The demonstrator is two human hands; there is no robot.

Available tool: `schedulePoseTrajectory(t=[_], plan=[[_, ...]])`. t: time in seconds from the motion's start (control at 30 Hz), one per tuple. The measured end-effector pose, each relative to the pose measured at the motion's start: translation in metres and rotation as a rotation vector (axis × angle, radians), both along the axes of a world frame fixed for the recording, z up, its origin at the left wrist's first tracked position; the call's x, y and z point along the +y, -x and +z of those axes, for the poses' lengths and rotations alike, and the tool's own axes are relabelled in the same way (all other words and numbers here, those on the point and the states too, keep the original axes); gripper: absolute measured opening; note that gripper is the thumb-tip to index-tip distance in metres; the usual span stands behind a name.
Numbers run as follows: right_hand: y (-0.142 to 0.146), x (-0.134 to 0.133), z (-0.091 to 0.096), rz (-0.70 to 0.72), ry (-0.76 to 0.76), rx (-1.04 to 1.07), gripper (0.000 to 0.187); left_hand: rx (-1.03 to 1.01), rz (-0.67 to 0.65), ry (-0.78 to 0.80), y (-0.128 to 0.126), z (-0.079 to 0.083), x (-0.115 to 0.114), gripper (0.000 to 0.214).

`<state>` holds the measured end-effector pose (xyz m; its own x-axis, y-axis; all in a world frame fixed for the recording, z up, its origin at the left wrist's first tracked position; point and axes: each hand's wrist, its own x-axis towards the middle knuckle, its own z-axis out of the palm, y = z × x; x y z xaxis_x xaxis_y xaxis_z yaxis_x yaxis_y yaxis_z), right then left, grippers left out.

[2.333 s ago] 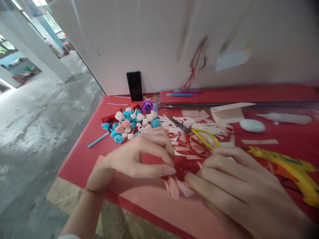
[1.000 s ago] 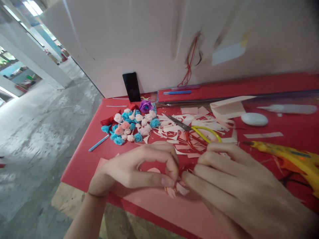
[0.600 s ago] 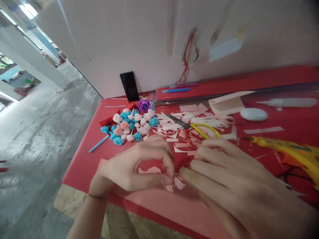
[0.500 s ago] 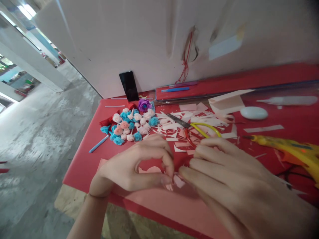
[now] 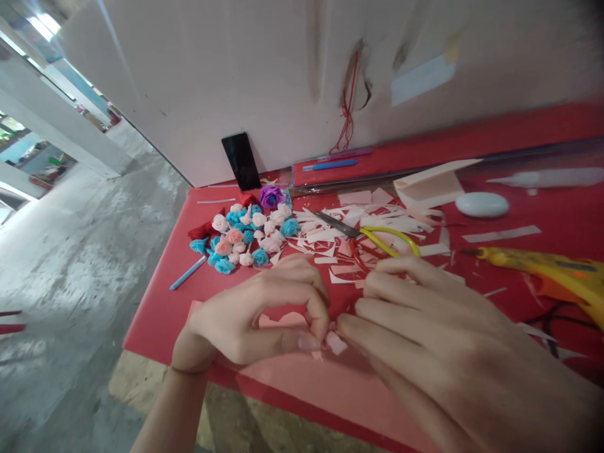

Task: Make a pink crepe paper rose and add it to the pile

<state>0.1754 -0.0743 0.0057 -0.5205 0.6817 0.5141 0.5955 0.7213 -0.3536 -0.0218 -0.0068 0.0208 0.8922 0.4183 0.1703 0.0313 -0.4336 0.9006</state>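
Observation:
Between my two hands is a small folded piece of pink paper (image 5: 336, 343). My left hand (image 5: 264, 314) pinches its left side with thumb and forefinger. My right hand (image 5: 425, 333) has its fingers closed at the paper's right side; its thumb is mostly hidden. Beneath the hands lies a larger pink sheet (image 5: 302, 396). Beyond them sit several small paper roses (image 5: 236, 238) in white, blue and peach, with a purple rose (image 5: 272, 197) at the back. Scissors (image 5: 361, 231) with yellow handles rest on a heap of paper scraps (image 5: 321, 234) ahead of my right hand.
A yellow glue gun (image 5: 542, 267) lies at the right, near a white oval object (image 5: 482, 204) and a white glue bottle (image 5: 547, 178). A phone (image 5: 241, 161) leans on the white panel. A blue stick (image 5: 187, 273) lies near the red table's left edge.
The view has shifted slightly. Both hands keep their grip at the small pink paper, which looks turned a little between the fingers.

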Motion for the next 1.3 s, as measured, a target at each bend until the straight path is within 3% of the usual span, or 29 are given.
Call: schedulePoseTrajectory(t=[0.27,0.5,0.67,0.83,1.03,1.3], plan=[[0.0,-0.002,-0.004,-0.01,0.04,0.056,0.024,0.013,0.029,-0.069,0.001,0.0,0.0,0.008],[0.001,-0.001,-0.002,0.008,0.092,0.145,0.026,-0.02,-0.046,-0.052,-0.002,-0.001,0.003,0.006],[0.006,0.002,0.0,0.07,0.102,0.244,0.039,-0.083,-0.077,-0.028,-0.002,-0.002,0.002,0.011],[0.002,0.002,0.004,0.101,0.202,0.196,0.038,-0.153,-0.042,-0.145,-0.001,-0.005,0.003,0.013],[-0.002,-0.003,0.007,0.1,0.268,0.181,0.034,-0.089,-0.098,-0.251,-0.002,-0.004,0.003,0.008],[-0.001,-0.005,-0.002,0.04,0.353,0.179,0.033,-0.007,-0.093,-0.322,-0.004,-0.003,-0.002,0.011]])
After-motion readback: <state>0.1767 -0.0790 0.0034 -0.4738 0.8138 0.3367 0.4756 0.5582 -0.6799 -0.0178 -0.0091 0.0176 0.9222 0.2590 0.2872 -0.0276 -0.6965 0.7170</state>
